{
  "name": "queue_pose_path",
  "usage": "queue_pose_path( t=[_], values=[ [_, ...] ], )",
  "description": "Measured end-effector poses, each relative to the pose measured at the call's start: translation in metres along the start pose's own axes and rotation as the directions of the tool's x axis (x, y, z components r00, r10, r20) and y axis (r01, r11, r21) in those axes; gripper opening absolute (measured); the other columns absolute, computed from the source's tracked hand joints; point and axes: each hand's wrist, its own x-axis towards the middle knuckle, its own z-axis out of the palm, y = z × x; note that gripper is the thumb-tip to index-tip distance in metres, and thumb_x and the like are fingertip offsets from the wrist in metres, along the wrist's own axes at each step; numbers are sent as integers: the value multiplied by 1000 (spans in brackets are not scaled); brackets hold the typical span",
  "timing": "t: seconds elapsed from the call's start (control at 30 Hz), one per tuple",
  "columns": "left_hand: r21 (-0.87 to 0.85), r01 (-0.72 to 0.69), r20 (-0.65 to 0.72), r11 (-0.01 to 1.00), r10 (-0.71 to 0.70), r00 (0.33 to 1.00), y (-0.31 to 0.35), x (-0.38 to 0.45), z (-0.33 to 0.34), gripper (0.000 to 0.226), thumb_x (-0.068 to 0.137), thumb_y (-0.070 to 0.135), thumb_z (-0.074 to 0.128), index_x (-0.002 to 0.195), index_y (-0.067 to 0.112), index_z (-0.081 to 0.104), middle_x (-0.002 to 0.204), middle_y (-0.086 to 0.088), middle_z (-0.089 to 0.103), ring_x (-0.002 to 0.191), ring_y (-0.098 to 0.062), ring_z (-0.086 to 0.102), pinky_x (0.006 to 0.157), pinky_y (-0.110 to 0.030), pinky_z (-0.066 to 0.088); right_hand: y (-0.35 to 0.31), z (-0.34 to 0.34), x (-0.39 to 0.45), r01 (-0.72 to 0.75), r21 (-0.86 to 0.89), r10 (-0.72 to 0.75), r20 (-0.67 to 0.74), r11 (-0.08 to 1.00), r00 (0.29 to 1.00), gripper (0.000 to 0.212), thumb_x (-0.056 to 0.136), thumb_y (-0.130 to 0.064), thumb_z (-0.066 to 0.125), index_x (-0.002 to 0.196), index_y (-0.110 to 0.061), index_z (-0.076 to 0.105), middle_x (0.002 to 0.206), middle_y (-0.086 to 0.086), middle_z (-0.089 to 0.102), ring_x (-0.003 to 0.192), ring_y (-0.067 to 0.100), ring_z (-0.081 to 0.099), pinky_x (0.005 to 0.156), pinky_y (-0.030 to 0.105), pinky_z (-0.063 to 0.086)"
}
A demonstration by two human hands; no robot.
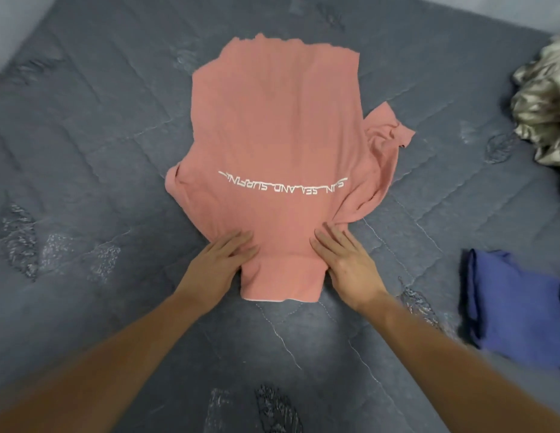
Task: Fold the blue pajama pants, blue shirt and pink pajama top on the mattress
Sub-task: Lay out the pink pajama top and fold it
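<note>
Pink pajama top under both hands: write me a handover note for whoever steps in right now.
Left hand and right hand: both flat, fingers straight, pressing the near end of the pink cotton pajama top.
The top lies spread on the grey quilted mattress, white lettering up, one sleeve sticking out on the right.
A folded blue garment sits at the right edge; which blue item it is cannot be told.
Left: fold the top. A second blue item is not in view.

Head camera looks steeply down, close above mattress (84, 151).
</note>
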Motion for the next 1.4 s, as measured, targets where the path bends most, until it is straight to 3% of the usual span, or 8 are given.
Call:
queue_pose_path(
  t=[0.23,0.3,0.4,0.67,0.93,1.13,1.23,1.4],
  values=[
    [-280,157,29,947,-155,988,65,-69,-41,49,99,-4,50,141,19,59,142,1,60,130,-19,55,113,-27,37,-28,-47,-63,-92,241,58,141,966,988,46,92,0,54,134,-18,62,135,3,66,137,26,52,123,44,32],
    [-384,270,12,883,-287,958,94,-66,-77,39,100,-3,45,130,13,65,116,-9,72,104,-25,66,93,-28,48,-38,-89,-68,-192,331,152,142,924,978,29,95,-7,50,119,-17,64,115,8,72,114,36,63,94,46,52],
    [-435,326,-79,839,-396,915,130,-52,-142,27,99,4,41,110,7,66,93,-17,71,83,-32,63,76,-42,51,-50,-163,-72,-212,394,216,35,894,976,12,97,-10,48,97,-12,60,91,16,70,86,44,61,67,42,43],
    [-387,151,-261,910,-265,928,249,-68,-358,27,93,20,39,88,5,61,85,-9,70,83,-30,64,78,-49,50,-83,-376,-125,-118,519,245,-185,847,952,35,102,-20,53,69,-28,42,64,-7,51,69,25,45,67,42,39],
    [-361,62,-432,930,-226,873,353,-110,-486,28,98,22,40,92,7,63,86,-9,70,83,-30,64,79,-48,50,-119,-552,-192,45,523,177,-367,851,913,46,100,-39,48,68,-10,32,65,-5,30,66,14,24,57,37,24],
    [-481,-84,-469,873,-175,866,408,-149,-531,23,96,24,51,97,14,71,96,-8,74,89,-7,60,80,-34,49,-132,-600,-231,82,581,153,-344,810,926,41,84,-36,52,84,5,54,74,-7,41,75,6,33,62,34,29],
    [-495,-84,-469,865,-184,864,422,-165,-536,23,97,19,52,97,14,75,97,1,76,91,-7,63,81,-34,52,-139,-609,-252,92,597,145,-336,797,931,37,87,-29,51,71,4,45,69,-3,35,70,10,30,60,34,25],
    [-592,90,-416,801,-400,816,434,-172,-521,41,91,23,59,55,15,43,58,6,41,58,-11,35,56,-31,30,-146,-607,-264,68,675,183,-295,735,938,52,93,-37,55,58,-12,26,63,2,22,62,18,20,56,35,15]
  ],
)
